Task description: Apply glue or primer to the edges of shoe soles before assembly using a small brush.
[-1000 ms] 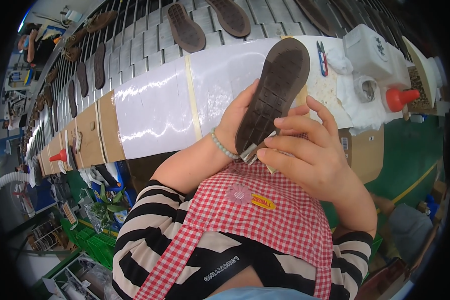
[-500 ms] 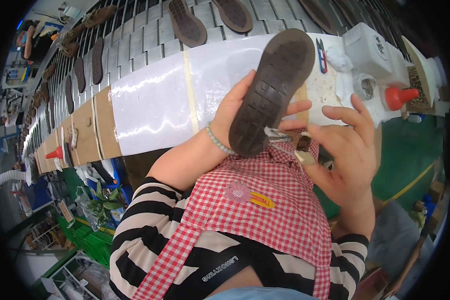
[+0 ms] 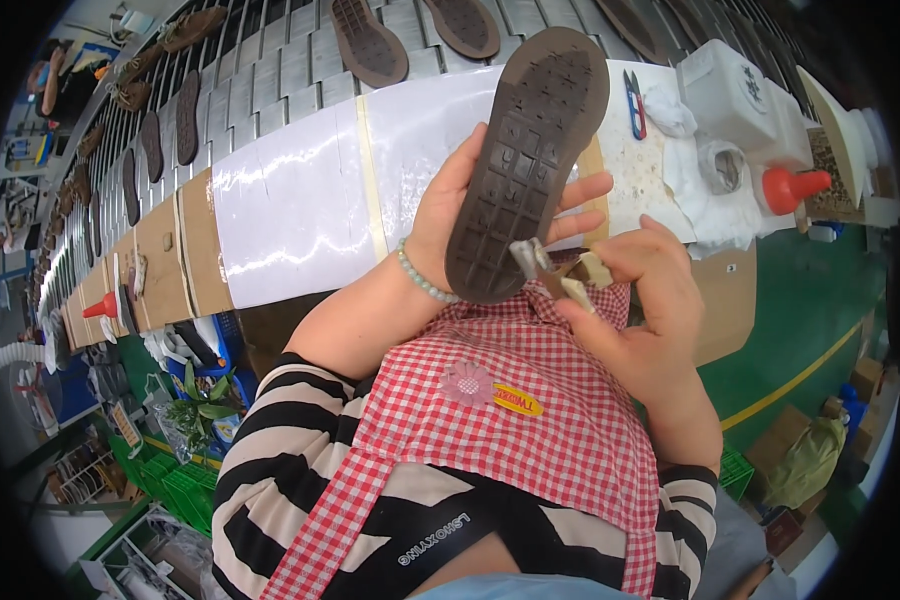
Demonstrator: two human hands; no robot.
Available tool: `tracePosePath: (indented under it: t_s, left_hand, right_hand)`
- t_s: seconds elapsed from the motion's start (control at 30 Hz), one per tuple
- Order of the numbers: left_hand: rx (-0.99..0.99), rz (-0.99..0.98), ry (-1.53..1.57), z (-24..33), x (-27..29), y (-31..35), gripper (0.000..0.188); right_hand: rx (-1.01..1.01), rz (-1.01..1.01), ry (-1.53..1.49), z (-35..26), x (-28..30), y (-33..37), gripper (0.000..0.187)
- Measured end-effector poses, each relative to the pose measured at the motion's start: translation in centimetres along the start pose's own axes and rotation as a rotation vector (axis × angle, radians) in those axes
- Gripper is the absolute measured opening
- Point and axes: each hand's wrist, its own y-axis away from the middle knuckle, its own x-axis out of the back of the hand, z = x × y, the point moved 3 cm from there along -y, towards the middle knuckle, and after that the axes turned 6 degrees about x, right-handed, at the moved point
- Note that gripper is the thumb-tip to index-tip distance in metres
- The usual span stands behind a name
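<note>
A dark brown shoe sole (image 3: 530, 150) stands tilted above the apron, its gridded tread side facing me. My left hand (image 3: 440, 215) is closed round it from behind, with the thumb at the left edge and fingertips showing at the right. By the lower right edge of the sole, my right hand (image 3: 655, 300) pinches what looks like a small brush (image 3: 526, 260) with a pale, whitish tip and brown handle. Beige finger covers (image 3: 595, 269) sit on the pinching thumb and forefinger. The brush tip is at the sole's edge; whether it touches cannot be told.
Beyond the worktable (image 3: 300, 210), covered with white sheeting, a slatted metal conveyor (image 3: 270, 100) carries several soles and shoes. At right lie snips (image 3: 635, 105), a white cloth (image 3: 668, 112), a white plastic container (image 3: 725, 95), a clear cup (image 3: 722, 168) and a red conical nozzle (image 3: 794, 188).
My right hand has moved left and its spread fingers have drawn together. The sole has shifted slightly up and left, and its tread shows more clearly.
</note>
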Motion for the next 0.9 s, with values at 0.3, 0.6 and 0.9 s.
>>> tracePosePath:
  t_s: [0.3, 0.6, 0.9]
  left_hand:
    - [-0.111, 0.099, -0.102, -0.9, -0.8, 0.1, 0.062]
    - [-0.025, 0.004, -0.103, -1.5, -0.9, 0.7, 0.06]
    - [-0.047, 0.089, -0.204, -2.1, -0.8, 0.8, 0.056]
  right_hand:
    - [0.046, 0.062, 0.074, 0.4, 0.3, -0.2, 0.044]
    - [0.045, 0.174, 0.137, 1.1, 1.3, -0.6, 0.042]
    - [-0.079, 0.221, 0.144, 2.4, 2.8, -1.0, 0.04]
